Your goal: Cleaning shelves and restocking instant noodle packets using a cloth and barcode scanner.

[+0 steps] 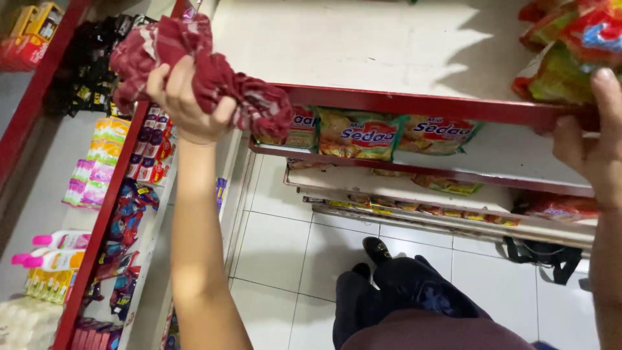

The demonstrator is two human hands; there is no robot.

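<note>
Red cloth (pixel 194 61) bunched in left hand (pixel 184 104), fingers clamped on it. Right hand (pixel 593 152) grips shelf edge (pixel 414 104), fingers closed around it.

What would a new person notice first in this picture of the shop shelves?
The crumpled red cloth, clutched in the left hand at the upper left, stands out first against the bare white shelf top. At the right edge, the right hand rests on the shelf's red rim, just below bright snack packets.
</note>
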